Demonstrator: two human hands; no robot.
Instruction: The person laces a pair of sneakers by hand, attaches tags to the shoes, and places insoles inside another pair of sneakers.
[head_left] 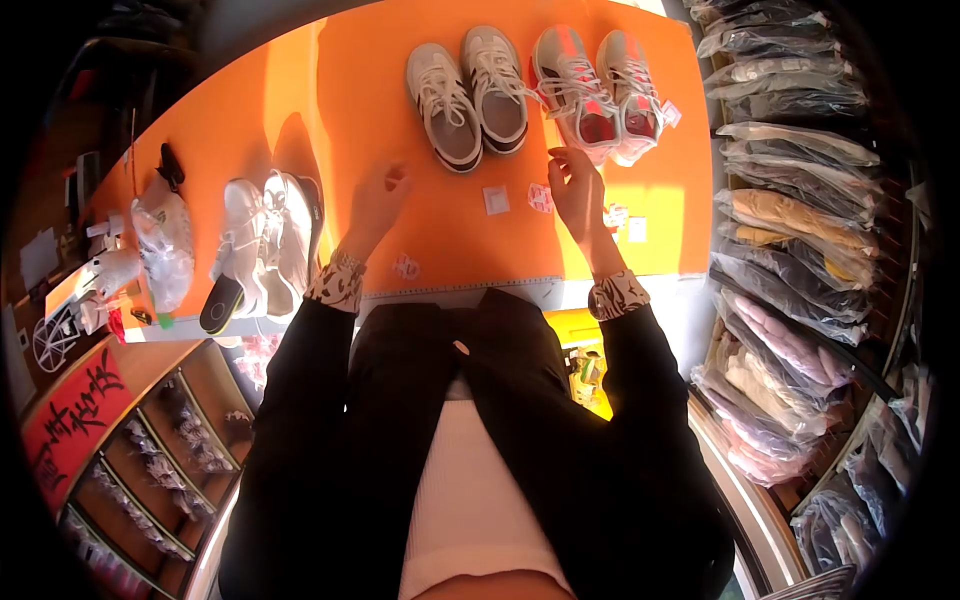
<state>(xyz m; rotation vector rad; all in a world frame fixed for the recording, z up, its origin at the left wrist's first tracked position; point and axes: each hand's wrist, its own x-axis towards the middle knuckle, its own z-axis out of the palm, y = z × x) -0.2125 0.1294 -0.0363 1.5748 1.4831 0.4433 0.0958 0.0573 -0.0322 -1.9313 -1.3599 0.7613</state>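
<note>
My left hand (380, 203) hovers over the orange tabletop (350, 90), its fingers loosely curled and a little blurred, with nothing visible in them. My right hand (577, 190) is just below the heels of the grey and pink sneakers (570, 80), thumb and forefinger apart, and nothing shows between them. Left of those stand white sneakers (437, 95) with dark stripes and loose laces. Beside my right hand lies a red-and-white patterned packet (540, 198). A small white square packet (495, 200) lies between my hands.
At the left are a white pair of shoes (240, 225) and a plastic-wrapped item (163, 235). Another small packet (406, 266) lies near the table's front edge. Bagged garments (790, 220) hang along the right. Shelves (160, 440) stand at the lower left.
</note>
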